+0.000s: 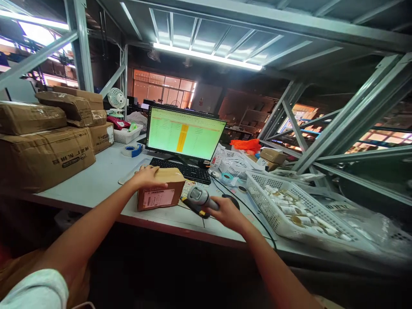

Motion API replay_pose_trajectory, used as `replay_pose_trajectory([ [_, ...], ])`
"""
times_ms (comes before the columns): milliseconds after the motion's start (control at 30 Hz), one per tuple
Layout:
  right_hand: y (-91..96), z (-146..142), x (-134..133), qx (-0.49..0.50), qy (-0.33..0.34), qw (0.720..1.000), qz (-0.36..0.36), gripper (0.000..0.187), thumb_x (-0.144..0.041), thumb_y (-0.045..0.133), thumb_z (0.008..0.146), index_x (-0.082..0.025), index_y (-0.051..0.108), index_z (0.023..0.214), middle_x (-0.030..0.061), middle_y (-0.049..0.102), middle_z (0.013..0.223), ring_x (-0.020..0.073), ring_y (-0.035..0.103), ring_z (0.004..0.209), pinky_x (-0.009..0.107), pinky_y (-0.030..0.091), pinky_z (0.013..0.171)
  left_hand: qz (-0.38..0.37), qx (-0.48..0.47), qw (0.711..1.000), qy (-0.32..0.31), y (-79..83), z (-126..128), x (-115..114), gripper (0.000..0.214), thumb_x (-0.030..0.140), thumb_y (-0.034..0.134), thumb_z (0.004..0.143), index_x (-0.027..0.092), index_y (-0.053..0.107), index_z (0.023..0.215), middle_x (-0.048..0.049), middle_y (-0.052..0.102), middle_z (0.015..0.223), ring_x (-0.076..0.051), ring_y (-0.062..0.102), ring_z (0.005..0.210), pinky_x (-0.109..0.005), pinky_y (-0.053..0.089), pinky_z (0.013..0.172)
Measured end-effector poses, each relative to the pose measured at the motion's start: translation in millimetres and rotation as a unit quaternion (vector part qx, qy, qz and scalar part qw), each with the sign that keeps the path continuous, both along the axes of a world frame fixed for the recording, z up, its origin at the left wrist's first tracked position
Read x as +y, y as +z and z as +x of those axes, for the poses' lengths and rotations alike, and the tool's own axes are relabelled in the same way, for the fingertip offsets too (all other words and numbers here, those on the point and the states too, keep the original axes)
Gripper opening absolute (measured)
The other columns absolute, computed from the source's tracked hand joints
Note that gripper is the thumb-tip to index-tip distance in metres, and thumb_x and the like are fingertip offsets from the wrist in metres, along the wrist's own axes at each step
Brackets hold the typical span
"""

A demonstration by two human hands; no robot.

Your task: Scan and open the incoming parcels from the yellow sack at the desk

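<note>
A small cardboard box [175,195] stands on the table, with a white barcode label [159,199] on the side towards me. My left hand [148,177] lies over its left top, fingers curved onto the top and thumb along the front edge, gripping it. In my right hand [227,211] is a grey barcode scanner [198,197], held by the handle with the fingers wrapped round it. The scanner's head is just right of the box, apart from it. Behind the box are a black keyboard [196,172] and a lit monitor [185,134] showing a spreadsheet.
Cardboard boxes [54,156] are stacked at the left. A tape dispenser [131,150] lies near a white basket [128,135] and a small fan [116,98]. At the right, a white plastic basket [267,206] holds many small rolls. A dark cable [257,216] crosses the table.
</note>
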State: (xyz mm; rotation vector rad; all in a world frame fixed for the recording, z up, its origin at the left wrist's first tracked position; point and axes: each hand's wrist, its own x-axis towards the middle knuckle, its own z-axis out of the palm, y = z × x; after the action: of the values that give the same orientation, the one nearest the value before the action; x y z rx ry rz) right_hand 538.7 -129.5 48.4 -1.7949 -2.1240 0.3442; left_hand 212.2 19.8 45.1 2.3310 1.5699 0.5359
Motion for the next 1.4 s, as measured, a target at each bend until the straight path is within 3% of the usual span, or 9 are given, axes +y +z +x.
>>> replay_pose_trajectory([
  [100, 4.9, -31.3, -40.2, -0.048, 0.062, 0.996, -0.041, 0.027, -0.041, 0.066, 0.089, -0.02, 0.072, 0.105, 0.0041, 0.075, 0.093, 0.0223, 0.067, 0.084, 0.029, 0.044, 0.072, 0.076, -0.121, 0.99, -0.009, -16.8, 7.6, -4.3, 0.095, 0.082, 0.06, 0.078, 0.021, 0.051, 0.151, -0.0167, 0.037, 0.164, -0.043, 0.031, 0.151, -0.059, 0.025, 0.123],
  [233, -3.3, -65.1, -61.9, -0.129, 0.107, 0.984, -0.058, 0.047, -0.038, 0.071, 0.088, -0.022, 0.064, 0.131, 0.0106, 0.074, 0.12, 0.0314, 0.069, 0.107, 0.035, 0.045, 0.085, 0.139, -0.364, 0.92, -0.035, -50.4, -9.4, -4.4, 0.09, 0.08, 0.043, 0.091, 0.02, 0.037, 0.158, -0.0167, 0.031, 0.166, -0.034, 0.026, 0.156, -0.052, 0.019, 0.128],
  [400, -14.1, -88.5, -50.5, -0.162, 0.135, 0.975, -0.064, 0.038, -0.044, 0.067, 0.093, -0.019, 0.066, 0.121, 0.0111, 0.075, 0.117, 0.0305, 0.071, 0.103, 0.034, 0.044, 0.08, 0.009, -0.491, 0.867, -0.084, -97.8, -32.3, 2.4, 0.129, 0.097, 0.054, 0.07, 0.023, 0.008, 0.165, -0.0212, 0.008, 0.172, -0.04, 0.014, 0.159, -0.058, 0.018, 0.127],
  [667, -25.0, -75.2, -29.9, -0.117, 0.111, 0.987, -0.027, 0.028, -0.039, 0.069, 0.09, -0.02, 0.067, 0.111, 0.0093, 0.076, 0.107, 0.0274, 0.07, 0.097, 0.031, 0.039, 0.074, -0.095, -0.493, 0.852, -0.148, -152.9, -43.8, 8.1, 0.15, 0.086, 0.079, 0.058, 0.023, -0.004, 0.166, -0.0249, 0.024, 0.168, -0.042, 0.024, 0.156, -0.056, 0.022, 0.128],
  [833, -37.7, -12.1, 6.1, -0.067, -0.036, 0.997, 0.018, 0.022, -0.037, 0.062, 0.095, -0.022, 0.068, 0.108, 0.0074, 0.075, 0.099, 0.0251, 0.07, 0.092, 0.029, 0.04, 0.073, -0.095, -0.447, 0.883, -0.107, -161.3, -41.1, -3.5, 0.135, 0.053, 0.091, 0.07, 0.029, -0.001, 0.167, -0.0185, 0.036, 0.164, -0.035, 0.035, 0.153, -0.054, 0.024, 0.128],
  [1000, -65.9, 48.5, 52.4, -0.131, -0.234, 0.963, 0.004, 0.045, -0.053, 0.048, 0.103, -0.017, 0.065, 0.123, 0.0159, 0.074, 0.11, 0.0332, 0.07, 0.105, 0.034, 0.044, 0.076, -0.09, -0.439, 0.889, -0.093, -157.6, -38.6, -7.7, 0.131, 0.053, 0.089, 0.072, 0.025, 0.003, 0.166, -0.0194, 0.033, 0.164, -0.035, 0.033, 0.154, -0.053, 0.023, 0.128],
  [1167, -93.5, 60.3, 72.8, -0.176, -0.293, 0.939, -0.039, 0.046, -0.044, 0.044, 0.105, -0.01, 0.058, 0.132, 0.0213, 0.068, 0.126, 0.0335, 0.067, 0.116, 0.037, 0.048, 0.085, -0.088, -0.427, 0.896, -0.077, -157.7, -40.1, -8.0, 0.129, 0.052, 0.09, 0.071, 0.026, 0.006, 0.165, -0.0184, 0.036, 0.163, -0.035, 0.035, 0.152, -0.053, 0.026, 0.127],
  [1300, -76.1, 56.1, 81.4, -0.201, -0.282, 0.936, -0.066, 0.05, -0.051, 0.049, 0.101, -0.008, 0.067, 0.12, 0.0232, 0.071, 0.118, 0.0367, 0.068, 0.113, 0.04, 0.05, 0.087, -0.104, -0.422, 0.898, -0.065, -158.4, -41.1, -9.2, 0.127, 0.05, 0.09, 0.072, 0.028, 0.006, 0.165, -0.0175, 0.043, 0.158, -0.034, 0.041, 0.149, -0.054, 0.031, 0.125],
  [1400, -48.7, 53.1, 107.1, -0.182, -0.289, 0.94, 0.002, 0.049, -0.045, 0.045, 0.103, -0.008, 0.065, 0.128, 0.024, 0.07, 0.123, 0.0356, 0.066, 0.116, 0.04, 0.049, 0.092, -0.126, -0.426, 0.893, -0.071, -156.4, -40.7, -10.9, 0.128, 0.05, 0.088, 0.074, 0.029, 0.001, 0.166, -0.0165, 0.045, 0.158, -0.033, 0.044, 0.148, -0.053, 0.034, 0.125],
])
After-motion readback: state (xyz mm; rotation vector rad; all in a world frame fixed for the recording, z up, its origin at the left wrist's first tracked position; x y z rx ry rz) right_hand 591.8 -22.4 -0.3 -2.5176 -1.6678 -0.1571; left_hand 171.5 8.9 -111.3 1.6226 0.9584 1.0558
